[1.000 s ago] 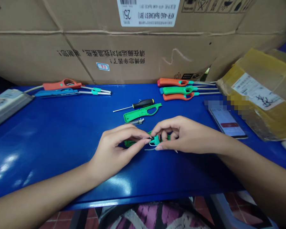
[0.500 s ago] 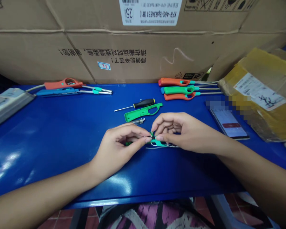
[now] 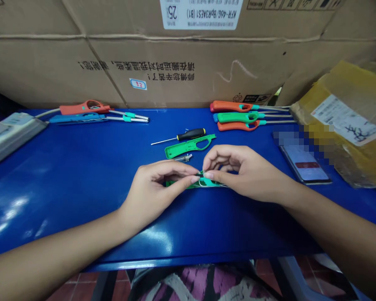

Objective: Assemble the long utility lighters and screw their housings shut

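Both my hands meet over a green lighter shell half (image 3: 203, 183) lying on the blue table (image 3: 81, 175). My left hand (image 3: 158, 186) pinches its left part with thumb and forefinger. My right hand (image 3: 241, 169) pinches a small teal piece and thin white wires at its middle. Most of the shell is hidden under my fingers. Just behind lie a second green shell half (image 3: 189, 146), a small metal part (image 3: 184, 158) and a black-handled screwdriver (image 3: 181, 136).
Two long lighters, red and blue (image 3: 90, 113), lie at the back left; three more, orange and green (image 3: 238, 116), at the back right. A phone (image 3: 305, 161) and a yellow-taped parcel (image 3: 341, 121) sit right. A grey device (image 3: 9, 131) is left. Cardboard boxes (image 3: 175, 54) wall the back.
Both hands with the green shell have shifted slightly away from me. The small black piece seen between the fingertips a second ago no longer shows.
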`<state>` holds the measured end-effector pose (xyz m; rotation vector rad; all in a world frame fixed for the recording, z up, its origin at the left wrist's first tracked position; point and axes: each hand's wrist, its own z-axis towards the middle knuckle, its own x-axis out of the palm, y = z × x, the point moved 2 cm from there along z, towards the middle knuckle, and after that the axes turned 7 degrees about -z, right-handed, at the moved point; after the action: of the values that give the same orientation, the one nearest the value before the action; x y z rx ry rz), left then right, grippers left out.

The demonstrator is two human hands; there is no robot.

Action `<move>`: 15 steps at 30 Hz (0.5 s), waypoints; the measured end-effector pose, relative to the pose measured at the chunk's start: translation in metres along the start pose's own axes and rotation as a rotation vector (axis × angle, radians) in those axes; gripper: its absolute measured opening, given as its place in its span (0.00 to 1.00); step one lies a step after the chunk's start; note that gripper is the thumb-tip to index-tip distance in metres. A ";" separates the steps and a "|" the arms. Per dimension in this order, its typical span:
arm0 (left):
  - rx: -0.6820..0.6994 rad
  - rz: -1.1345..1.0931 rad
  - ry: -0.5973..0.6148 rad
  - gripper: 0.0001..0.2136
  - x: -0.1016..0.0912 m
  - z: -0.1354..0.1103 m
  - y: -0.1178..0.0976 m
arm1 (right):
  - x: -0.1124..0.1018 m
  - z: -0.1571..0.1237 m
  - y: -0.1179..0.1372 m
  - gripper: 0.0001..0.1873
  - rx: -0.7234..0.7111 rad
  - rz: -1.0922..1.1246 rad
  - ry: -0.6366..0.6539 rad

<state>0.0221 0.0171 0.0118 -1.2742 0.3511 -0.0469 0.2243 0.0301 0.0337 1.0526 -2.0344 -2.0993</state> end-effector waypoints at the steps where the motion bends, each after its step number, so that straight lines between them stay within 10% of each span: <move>1: 0.004 0.035 0.007 0.04 -0.001 0.001 0.001 | 0.001 0.001 -0.002 0.02 0.023 0.027 0.001; 15: 0.362 0.409 0.233 0.19 -0.004 0.000 0.012 | -0.002 0.015 -0.029 0.11 0.221 0.136 -0.076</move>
<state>0.0169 0.0216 0.0014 -0.8225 0.7633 0.0871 0.2305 0.0480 0.0073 0.8398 -2.3454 -1.9119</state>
